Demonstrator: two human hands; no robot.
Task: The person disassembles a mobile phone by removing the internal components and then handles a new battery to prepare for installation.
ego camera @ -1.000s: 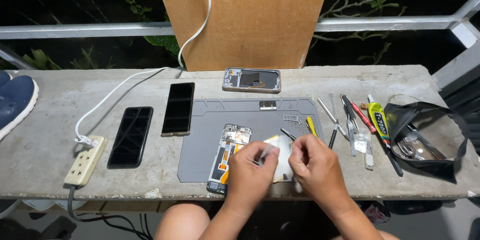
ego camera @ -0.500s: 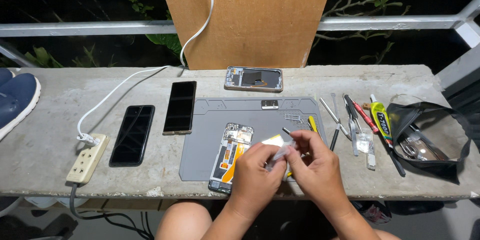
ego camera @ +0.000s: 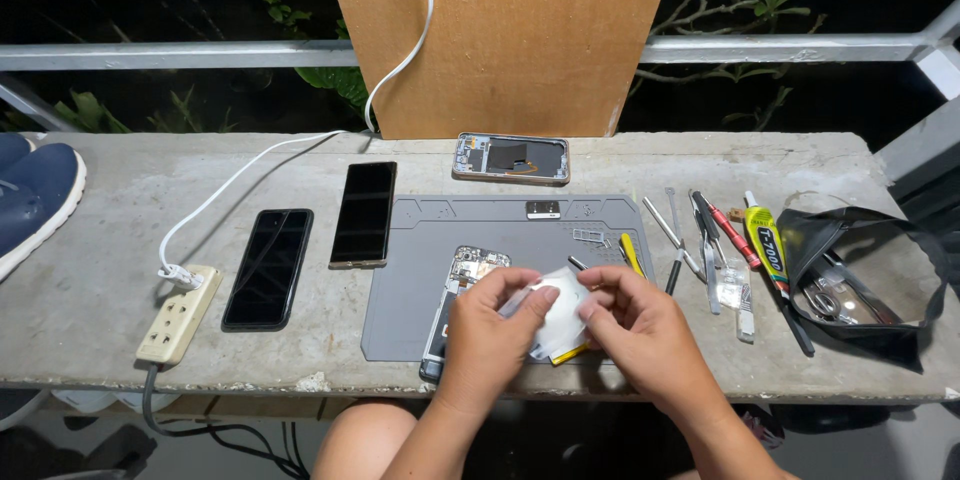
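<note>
While both hands pinch it, the thin white translucent film piece (ego camera: 556,312) hangs above the grey rectangular work mat (ego camera: 420,280). Left hand (ego camera: 490,335) fingers grasp its left edge, right hand (ego camera: 640,325) fingers its right.

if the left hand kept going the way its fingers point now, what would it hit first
The left hand points up and right, its fingertips already on the white translucent piece held by both hands. Past that it would probably meet the right hand pinching the other edge, though depth is hard to judge from above.
</note>
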